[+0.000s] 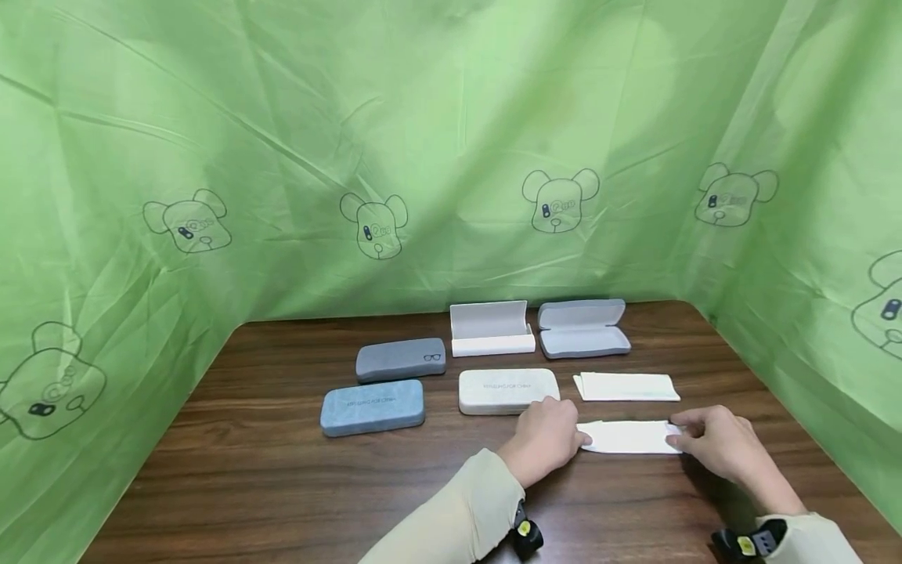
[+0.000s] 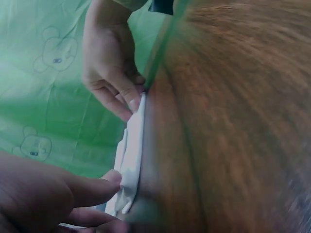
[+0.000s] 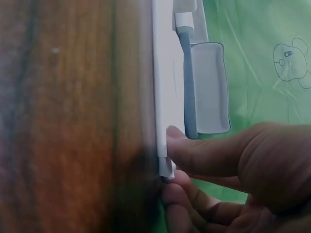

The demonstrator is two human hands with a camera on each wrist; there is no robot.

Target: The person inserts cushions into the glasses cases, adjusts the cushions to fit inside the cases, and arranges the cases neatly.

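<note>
A folded white cloth (image 1: 627,437) lies as a flat strip near the right side of the table. My left hand (image 1: 548,435) pinches its left end, thumb on top. At the opposite end, my right hand (image 1: 719,440) holds the cloth between thumb and fingers. Seen edge-on in the left wrist view, the cloth (image 2: 132,150) shows several loose layers along one side. The right wrist view has the thumb of my right hand (image 3: 228,165) on the strip's face, with fingers curled beneath its end. Just beyond lies a second folded white cloth (image 1: 627,387).
A closed white glasses case (image 1: 503,389) sits beside my left hand. Further left are a blue case (image 1: 373,407) and a grey case (image 1: 402,359), both closed. At the back stand an open white case (image 1: 493,345) and an open grey case (image 1: 585,341), before a green curtain (image 1: 451,157).
</note>
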